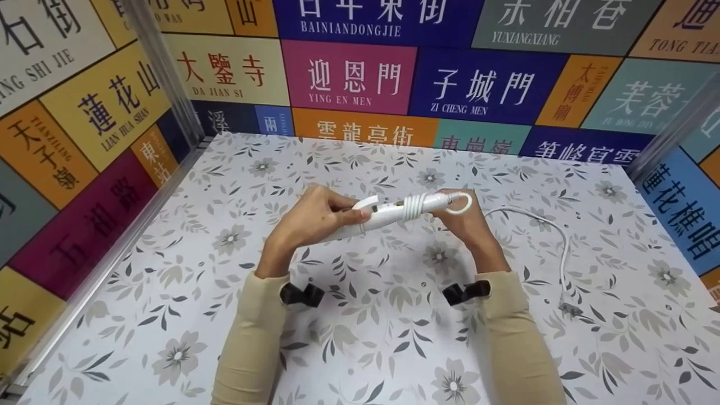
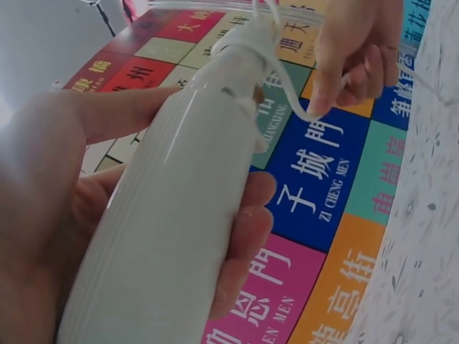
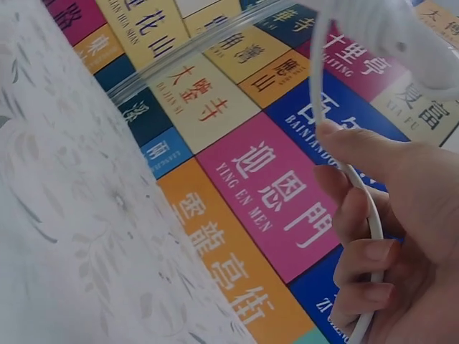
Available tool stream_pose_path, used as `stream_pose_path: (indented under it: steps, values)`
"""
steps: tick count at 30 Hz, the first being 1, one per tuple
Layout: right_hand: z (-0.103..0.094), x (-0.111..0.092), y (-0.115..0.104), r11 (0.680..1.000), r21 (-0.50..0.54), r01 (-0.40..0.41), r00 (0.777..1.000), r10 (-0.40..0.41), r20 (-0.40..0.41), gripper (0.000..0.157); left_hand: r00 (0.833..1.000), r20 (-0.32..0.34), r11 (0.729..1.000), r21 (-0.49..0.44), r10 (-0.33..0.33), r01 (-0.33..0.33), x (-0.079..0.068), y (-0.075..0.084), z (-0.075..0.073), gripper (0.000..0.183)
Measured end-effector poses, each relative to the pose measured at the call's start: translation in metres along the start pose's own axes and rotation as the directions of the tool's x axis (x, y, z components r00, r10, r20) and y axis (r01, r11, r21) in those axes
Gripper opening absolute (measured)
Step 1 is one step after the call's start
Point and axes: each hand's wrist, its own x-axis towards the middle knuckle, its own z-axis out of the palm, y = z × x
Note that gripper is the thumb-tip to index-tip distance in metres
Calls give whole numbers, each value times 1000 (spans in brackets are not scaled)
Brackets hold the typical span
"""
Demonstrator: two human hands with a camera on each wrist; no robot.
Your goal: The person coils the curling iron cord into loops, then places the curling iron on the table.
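Note:
A long white hair iron (image 1: 388, 214), with a small raised lever on its upper side, is held up over the table at a slant. My left hand (image 1: 318, 216) grips its left part, thumb on one side and fingers around the other in the left wrist view. White cord (image 1: 414, 207) is wound in several turns around the right part of the body. From the end, a loop of cord runs to my right hand (image 1: 464, 222). Thumb and forefinger pinch that cord (image 3: 373, 215) in the right wrist view, the other fingers curling over it.
The free cord trails rightward across the flower-patterned table (image 1: 394, 337) to a plug (image 1: 571, 308) lying there. Colourful panels with street names (image 1: 349, 76) stand along the back and sides. Black wrist straps (image 1: 301, 293) show at both beige sleeves.

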Motion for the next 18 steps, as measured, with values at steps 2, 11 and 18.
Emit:
stream_pose_path:
  steps: [2, 11, 18]
  values:
    - [-3, -1, -2, 999, 26, -30, 1000, 30, 5, 17, 999, 33, 999, 25, 40, -41, 0, -2, 1, 27]
    - [-13, -1, -5, 985, -98, -144, 986, 151, 67, 41, 985, 159, 990, 114, 61, -79, 0, -4, 8, 25]
    - [-15, -8, -20, 991, -114, -65, 997, 69, 33, 36, 990, 138, 988, 150, 10, -31, 4, -4, 12, 24]
